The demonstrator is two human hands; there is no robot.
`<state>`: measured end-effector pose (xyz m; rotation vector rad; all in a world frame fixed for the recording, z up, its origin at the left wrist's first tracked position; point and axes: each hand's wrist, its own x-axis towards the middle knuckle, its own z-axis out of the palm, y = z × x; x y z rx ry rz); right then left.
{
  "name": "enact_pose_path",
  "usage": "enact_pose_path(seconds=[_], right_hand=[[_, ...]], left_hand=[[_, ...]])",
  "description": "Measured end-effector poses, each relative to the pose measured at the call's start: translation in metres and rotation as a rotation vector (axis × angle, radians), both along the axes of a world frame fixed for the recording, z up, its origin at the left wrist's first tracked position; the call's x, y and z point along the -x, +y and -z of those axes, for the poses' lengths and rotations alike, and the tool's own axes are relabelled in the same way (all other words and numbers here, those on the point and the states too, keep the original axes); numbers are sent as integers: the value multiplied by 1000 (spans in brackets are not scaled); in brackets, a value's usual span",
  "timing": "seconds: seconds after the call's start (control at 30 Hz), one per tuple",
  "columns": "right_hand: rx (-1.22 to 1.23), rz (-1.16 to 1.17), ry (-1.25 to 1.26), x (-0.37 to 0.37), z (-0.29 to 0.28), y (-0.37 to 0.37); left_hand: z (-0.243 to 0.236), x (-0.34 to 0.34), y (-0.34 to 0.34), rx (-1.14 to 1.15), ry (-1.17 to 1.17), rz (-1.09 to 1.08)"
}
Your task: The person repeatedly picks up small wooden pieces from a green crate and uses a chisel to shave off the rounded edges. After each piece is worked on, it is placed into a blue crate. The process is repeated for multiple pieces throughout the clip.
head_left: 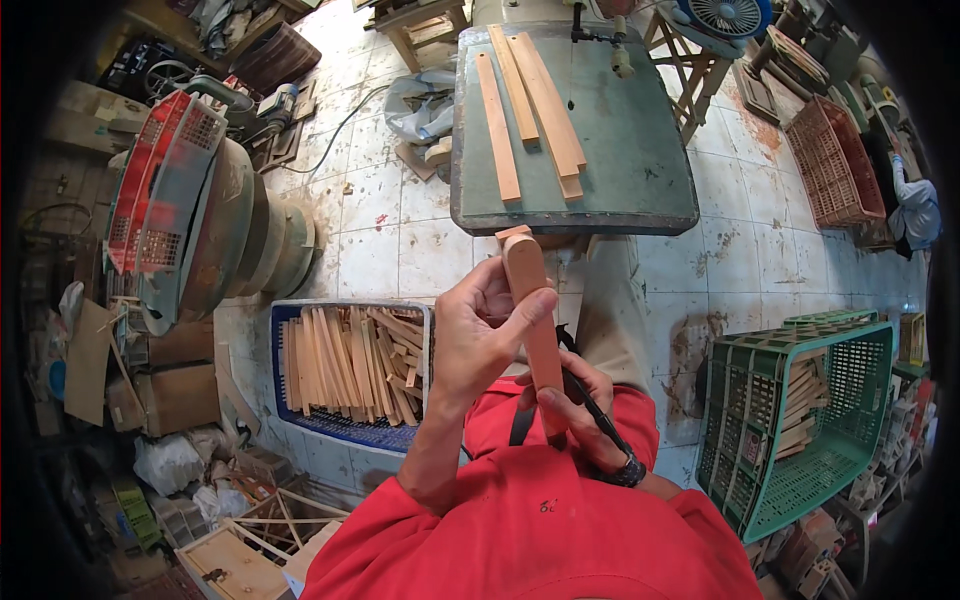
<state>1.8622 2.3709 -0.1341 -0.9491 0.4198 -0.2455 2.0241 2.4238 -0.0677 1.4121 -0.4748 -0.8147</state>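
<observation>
A wooden slat (540,325) with a rounded top end slants in front of my red shirt. My left hand (478,335) grips its upper part, thumb across the front face. Lower down, my right hand (588,410) closes around the bottom end; the fingers behind it are partly hidden. A second wooden edge shows behind the slat's top, and I cannot tell if it is a separate piece. Just beyond my hands stands a green-topped table (640,140). On it lie a single slat (497,130), a middle slat (514,85) and overlapping slats (550,110) to the right.
A blue crate (277,350) packed with wooden strips stands at my left. To my right, a green crate (745,420) on its side holds wooden pieces (800,405). A machine (215,220) with a red basket (150,190) stands far left. Another person (912,205) is at the right edge.
</observation>
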Motion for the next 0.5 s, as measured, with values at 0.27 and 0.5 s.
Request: enact_pose_path(seconds=[0.27,0.5], right_hand=[[287,304,-94,-6,4,-25],[863,327,-368,-33,-64,-98]], left_hand=[[5,-1,6,29,-24,38],[-8,7,7,107,37,47]])
